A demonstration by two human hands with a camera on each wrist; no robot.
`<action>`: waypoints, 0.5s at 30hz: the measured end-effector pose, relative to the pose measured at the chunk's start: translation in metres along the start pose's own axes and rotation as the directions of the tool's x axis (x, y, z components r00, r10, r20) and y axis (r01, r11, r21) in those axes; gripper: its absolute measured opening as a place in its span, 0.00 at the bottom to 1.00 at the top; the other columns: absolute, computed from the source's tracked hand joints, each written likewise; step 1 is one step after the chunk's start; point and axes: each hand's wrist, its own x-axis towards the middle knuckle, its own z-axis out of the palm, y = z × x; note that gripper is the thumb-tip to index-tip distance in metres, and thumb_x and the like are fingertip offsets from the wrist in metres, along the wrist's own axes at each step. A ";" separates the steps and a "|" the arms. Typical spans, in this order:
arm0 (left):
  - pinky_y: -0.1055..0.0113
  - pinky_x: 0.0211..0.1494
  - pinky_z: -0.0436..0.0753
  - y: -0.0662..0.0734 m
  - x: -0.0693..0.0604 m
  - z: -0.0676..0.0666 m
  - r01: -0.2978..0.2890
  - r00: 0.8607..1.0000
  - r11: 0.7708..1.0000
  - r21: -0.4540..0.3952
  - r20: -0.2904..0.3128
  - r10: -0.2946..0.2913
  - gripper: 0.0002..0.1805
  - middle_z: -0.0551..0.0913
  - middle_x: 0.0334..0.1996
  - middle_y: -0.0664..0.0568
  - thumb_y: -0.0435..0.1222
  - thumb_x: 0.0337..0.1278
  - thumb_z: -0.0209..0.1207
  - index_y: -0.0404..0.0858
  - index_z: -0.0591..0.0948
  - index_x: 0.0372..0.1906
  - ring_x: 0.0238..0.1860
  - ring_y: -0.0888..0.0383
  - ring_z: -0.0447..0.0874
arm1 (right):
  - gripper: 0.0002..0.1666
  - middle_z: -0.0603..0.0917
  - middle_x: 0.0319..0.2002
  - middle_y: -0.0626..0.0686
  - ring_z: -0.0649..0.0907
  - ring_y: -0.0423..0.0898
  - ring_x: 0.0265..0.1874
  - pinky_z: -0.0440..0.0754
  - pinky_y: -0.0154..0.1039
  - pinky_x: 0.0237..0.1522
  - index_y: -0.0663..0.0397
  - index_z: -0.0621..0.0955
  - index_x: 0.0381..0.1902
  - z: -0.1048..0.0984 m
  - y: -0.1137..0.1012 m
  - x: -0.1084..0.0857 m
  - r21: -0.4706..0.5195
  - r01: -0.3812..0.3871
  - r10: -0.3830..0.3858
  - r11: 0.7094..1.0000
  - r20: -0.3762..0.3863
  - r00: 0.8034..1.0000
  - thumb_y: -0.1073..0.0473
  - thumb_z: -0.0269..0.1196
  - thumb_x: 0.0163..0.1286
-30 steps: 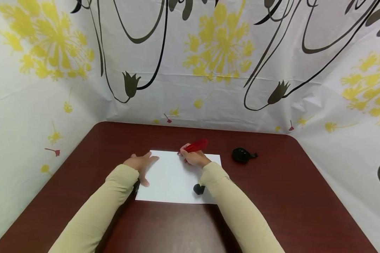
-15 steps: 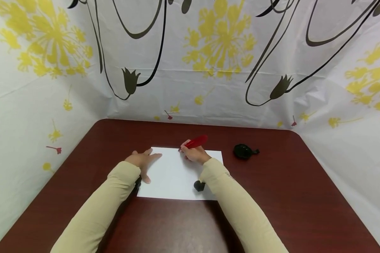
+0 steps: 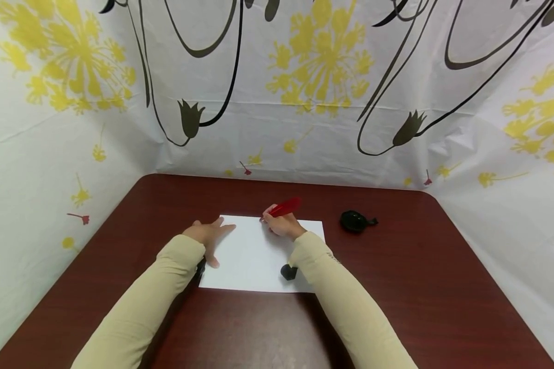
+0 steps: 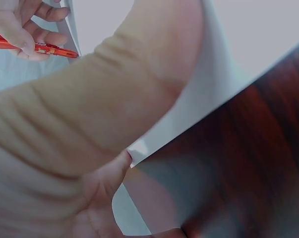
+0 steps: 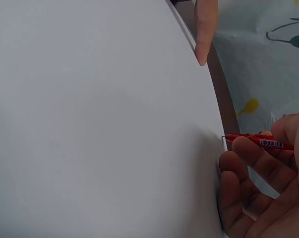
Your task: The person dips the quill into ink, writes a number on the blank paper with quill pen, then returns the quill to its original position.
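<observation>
White paper (image 3: 244, 256) lies flat on the dark red table. My left hand (image 3: 208, 237) rests spread over its left edge, one fingertip at the paper's far left corner. With curled fingers my right hand (image 3: 280, 225) holds a red pen (image 5: 268, 142) that has a red feather-shaped top (image 3: 288, 207). In the right wrist view the pen's tip is at the paper's far edge, beside a short dark mark; whether it touches cannot be told. The left wrist view also shows the red pen (image 4: 55, 50) in the right hand.
A dark green, rounded object with a short stem (image 3: 354, 221) stands on the table (image 3: 443, 287) right of the paper. Straps or watch-like black devices show at both wrists, one (image 3: 288, 272) over the paper. A patterned white cloth (image 3: 240, 138) hangs behind the table.
Paper and hands appear slightly higher in the head view than a second ago, as the whole view has shifted. The grip on the pen looks the same.
</observation>
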 end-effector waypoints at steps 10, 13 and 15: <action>0.35 0.58 0.66 -0.001 0.002 0.000 0.047 0.999 0.999 -0.018 0.013 -0.046 0.64 0.45 0.77 0.42 0.47 0.30 0.80 0.54 0.54 0.77 0.67 0.25 0.50 | 0.05 0.83 0.40 0.56 0.79 0.46 0.29 0.78 0.36 0.27 0.54 0.77 0.39 0.002 0.001 0.001 0.043 0.014 -0.015 0.999 0.011 1.000 0.59 0.55 0.73; 0.35 0.58 0.65 0.000 0.003 -0.001 0.029 0.999 1.000 -0.009 0.018 -0.029 0.64 0.45 0.76 0.40 0.48 0.30 0.80 0.52 0.54 0.77 0.66 0.24 0.51 | 0.05 0.84 0.40 0.55 0.79 0.46 0.30 0.78 0.36 0.28 0.54 0.77 0.39 0.002 0.001 0.001 0.040 0.009 -0.009 0.999 0.012 1.000 0.59 0.55 0.73; 0.35 0.58 0.65 0.000 0.002 -0.002 0.031 0.999 0.999 -0.015 0.020 -0.031 0.65 0.44 0.76 0.40 0.50 0.29 0.80 0.52 0.53 0.77 0.66 0.25 0.51 | 0.06 0.84 0.40 0.55 0.79 0.46 0.30 0.79 0.36 0.29 0.54 0.77 0.39 0.002 0.001 0.002 0.042 0.006 -0.006 0.999 0.014 1.000 0.59 0.55 0.73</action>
